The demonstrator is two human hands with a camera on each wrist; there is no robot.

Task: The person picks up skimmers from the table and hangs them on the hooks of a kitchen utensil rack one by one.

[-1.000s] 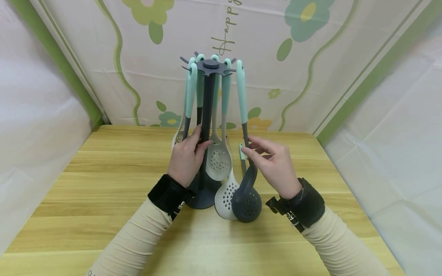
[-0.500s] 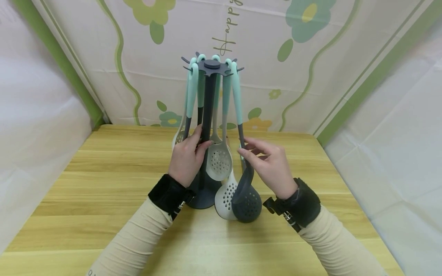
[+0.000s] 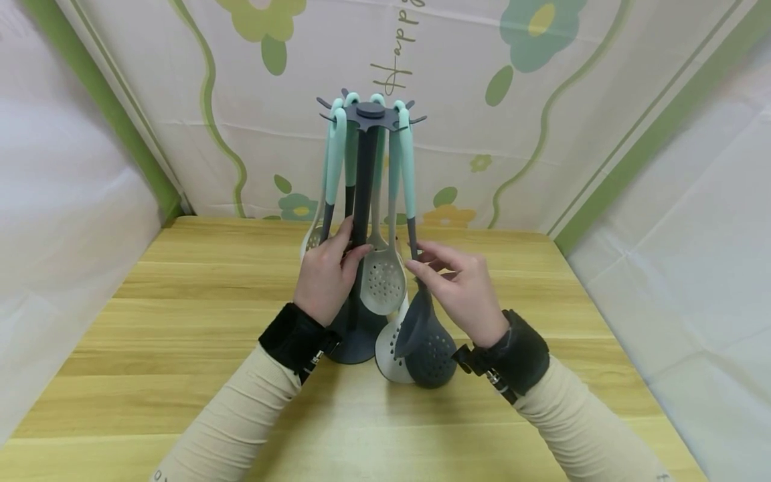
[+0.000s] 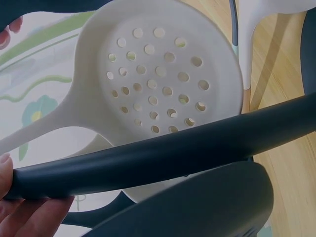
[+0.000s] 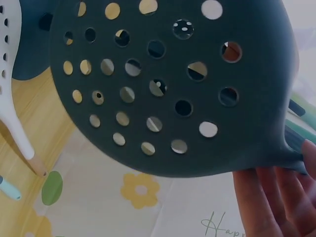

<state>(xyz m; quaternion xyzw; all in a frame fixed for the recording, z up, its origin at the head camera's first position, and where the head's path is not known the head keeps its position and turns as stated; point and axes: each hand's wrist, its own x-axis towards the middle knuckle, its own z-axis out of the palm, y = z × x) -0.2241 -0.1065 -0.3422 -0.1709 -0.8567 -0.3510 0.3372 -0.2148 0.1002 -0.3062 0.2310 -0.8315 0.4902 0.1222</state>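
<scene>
My left hand [image 3: 322, 281] grips the dark pole [image 3: 363, 181] of a utensil stand standing upright on the table. The pole crosses the left wrist view in front of a light perforated spoon. With thumb and fingertips, my right hand [image 3: 460, 288] pinches the dark neck of a skimmer [image 5: 163, 66]. The skimmer hangs upright, head down, and its mint handle [image 3: 407, 174] reaches the stand's hooked top [image 3: 370, 114], where its looped end overlaps a hook. Several mint-handled utensils hang there, among them a pale slotted spoon [image 3: 383, 281].
On the table, a white perforated utensil [image 3: 388, 365] and a dark perforated one [image 3: 436, 361] lie in front, right of the stand's round base [image 3: 355, 345]. Behind the wooden table [image 3: 199, 321] hangs a flower-printed cloth [image 3: 458, 40], with pale cloth at both sides.
My right hand has moved the skimmer left, bringing its handle's top from beside the stand to its hooks. The skimmer's head has turned and swung left. My left hand stays on the pole.
</scene>
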